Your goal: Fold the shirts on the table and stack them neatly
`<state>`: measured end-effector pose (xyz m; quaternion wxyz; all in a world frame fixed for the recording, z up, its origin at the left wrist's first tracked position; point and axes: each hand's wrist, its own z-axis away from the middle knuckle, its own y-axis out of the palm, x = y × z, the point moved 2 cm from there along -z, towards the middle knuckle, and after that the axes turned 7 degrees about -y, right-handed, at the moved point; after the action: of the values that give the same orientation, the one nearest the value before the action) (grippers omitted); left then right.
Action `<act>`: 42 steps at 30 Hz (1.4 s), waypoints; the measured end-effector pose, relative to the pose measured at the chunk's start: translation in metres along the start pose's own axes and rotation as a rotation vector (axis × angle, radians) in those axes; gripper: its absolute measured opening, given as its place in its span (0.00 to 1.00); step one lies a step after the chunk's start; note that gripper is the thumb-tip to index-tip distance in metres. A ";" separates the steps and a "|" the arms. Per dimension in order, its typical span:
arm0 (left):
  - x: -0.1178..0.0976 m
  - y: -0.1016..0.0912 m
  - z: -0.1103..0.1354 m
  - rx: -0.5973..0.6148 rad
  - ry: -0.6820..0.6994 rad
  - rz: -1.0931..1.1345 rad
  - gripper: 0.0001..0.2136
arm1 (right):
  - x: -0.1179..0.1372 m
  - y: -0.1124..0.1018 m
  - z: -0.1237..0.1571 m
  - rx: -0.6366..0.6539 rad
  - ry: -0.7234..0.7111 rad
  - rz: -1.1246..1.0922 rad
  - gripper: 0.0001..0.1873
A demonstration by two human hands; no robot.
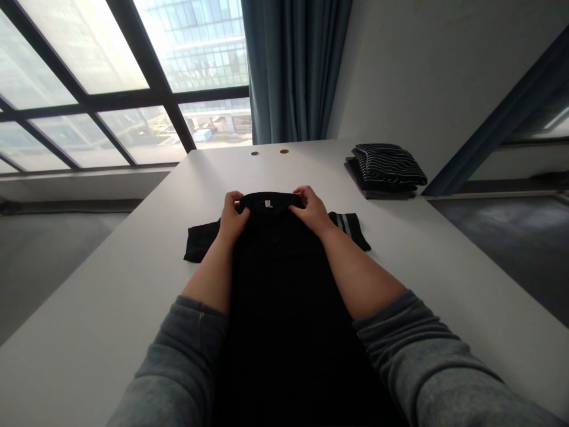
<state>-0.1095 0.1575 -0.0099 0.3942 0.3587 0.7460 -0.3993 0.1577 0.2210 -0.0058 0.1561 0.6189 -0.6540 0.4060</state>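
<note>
A black short-sleeved T-shirt (280,284) lies spread on the white table, its collar at the far end and its body running down toward me. A small white label (268,204) shows inside the neck. My left hand (233,218) pinches the shirt at the left side of the collar, thumb on top. On the opposite side of the collar, my right hand (312,209) grips the cloth between thumb and fingers. The left sleeve is plain black; light stripes cross the right one. The shirt's lower end runs out of view at the bottom.
A stack of folded clothes (386,169), with a black-and-white striped piece on top, sits at the table's far right. Two round cable holes are set in the white table (146,267) near its far edge. Beyond stand a blue curtain (296,71) and large windows.
</note>
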 end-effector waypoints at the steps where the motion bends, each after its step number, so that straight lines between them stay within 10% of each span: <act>1: 0.001 0.001 0.000 0.047 -0.014 0.091 0.25 | -0.002 0.000 -0.001 0.006 0.028 -0.097 0.26; 6: 0.006 0.005 0.002 0.302 -0.097 0.232 0.20 | -0.006 -0.003 -0.002 0.127 0.150 -0.394 0.22; 13: 0.001 0.002 0.002 0.166 -0.041 0.212 0.18 | 0.004 -0.011 0.000 0.249 0.176 -0.542 0.33; 20: -0.005 0.004 0.001 0.087 -0.015 -0.028 0.17 | -0.006 -0.017 -0.003 -0.027 0.205 -0.118 0.20; 28: -0.010 0.000 0.006 -0.127 -0.142 -0.614 0.17 | 0.003 -0.011 -0.005 0.084 0.065 0.635 0.26; 32: -0.009 0.004 0.014 0.099 -0.348 -0.823 0.19 | -0.006 -0.009 0.004 0.309 0.151 0.734 0.13; 36: 0.004 0.000 0.029 0.353 -0.406 -0.892 0.28 | -0.026 -0.014 0.025 0.526 0.173 0.654 0.21; 42: 0.028 -0.016 0.028 0.404 -0.447 -0.959 0.33 | -0.059 -0.030 0.031 0.590 0.374 0.674 0.35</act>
<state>-0.1264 0.1318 -0.0397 0.2406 -0.0453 0.6325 -0.7349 0.2062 0.2419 -0.0562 -0.0513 0.3066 -0.6357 0.7065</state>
